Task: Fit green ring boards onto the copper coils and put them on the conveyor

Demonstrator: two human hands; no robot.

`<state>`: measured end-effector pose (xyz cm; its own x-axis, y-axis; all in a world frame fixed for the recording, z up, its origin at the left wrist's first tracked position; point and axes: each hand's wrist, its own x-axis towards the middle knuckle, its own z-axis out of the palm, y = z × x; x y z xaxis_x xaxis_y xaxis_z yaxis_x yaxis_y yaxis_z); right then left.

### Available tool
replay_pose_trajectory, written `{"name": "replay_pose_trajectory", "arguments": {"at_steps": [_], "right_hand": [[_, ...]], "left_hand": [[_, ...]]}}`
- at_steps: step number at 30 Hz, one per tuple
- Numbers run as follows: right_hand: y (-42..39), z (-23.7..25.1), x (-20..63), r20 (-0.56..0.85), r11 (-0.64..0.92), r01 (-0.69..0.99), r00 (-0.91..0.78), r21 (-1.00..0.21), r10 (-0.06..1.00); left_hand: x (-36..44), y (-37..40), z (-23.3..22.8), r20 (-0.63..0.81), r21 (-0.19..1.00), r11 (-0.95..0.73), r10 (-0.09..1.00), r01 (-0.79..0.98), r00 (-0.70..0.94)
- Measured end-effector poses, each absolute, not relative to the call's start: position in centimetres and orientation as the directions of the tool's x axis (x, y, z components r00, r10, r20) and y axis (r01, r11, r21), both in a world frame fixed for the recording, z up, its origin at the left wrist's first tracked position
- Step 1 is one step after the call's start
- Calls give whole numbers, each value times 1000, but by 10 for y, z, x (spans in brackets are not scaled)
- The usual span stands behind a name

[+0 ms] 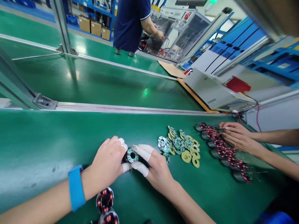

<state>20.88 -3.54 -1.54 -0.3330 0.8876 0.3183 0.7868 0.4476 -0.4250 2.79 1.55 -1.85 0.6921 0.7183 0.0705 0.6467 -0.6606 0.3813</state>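
Observation:
My left hand (107,158), with a blue band at the wrist and white finger covers, is closed around a dark motor stator, mostly hidden by the fingers. On the stator's end sits a green ring-shaped circuit board (132,155) with a dark centre hole. From the other side, my right hand (157,169) pinches the board's edge between covered thumb and fingers. Just right of it lies a loose pile of ring circuit boards (178,145), some showing yellow undersides. Below my left forearm stand copper-wound stators (105,199), partly cut off by the frame.
A co-worker's hands (235,133) touch a row of copper-wound stators (220,147) on the right of the green table (58,133). A metal rail (121,109) crosses behind. A grey-white instrument (215,88) stands at the back right. Another person (132,25) works beyond.

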Motion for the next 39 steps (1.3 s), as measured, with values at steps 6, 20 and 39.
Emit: {"name": "replay_pose_trajectory", "arguments": {"at_steps": [6,20,39], "right_hand": [[-34,-15,211,310,462,757,-351,-461,884],[-33,-18,207,450,534,737,-343,-416,824],[-26,-21,212,328,410,645,-251,-645,911]], "left_hand": [[28,15,-21,95,420,-648,728,636,679],[27,16,-14,58,409,-640,729,650,682],[28,17,-17,64,362,-657,725,661,686]]}}
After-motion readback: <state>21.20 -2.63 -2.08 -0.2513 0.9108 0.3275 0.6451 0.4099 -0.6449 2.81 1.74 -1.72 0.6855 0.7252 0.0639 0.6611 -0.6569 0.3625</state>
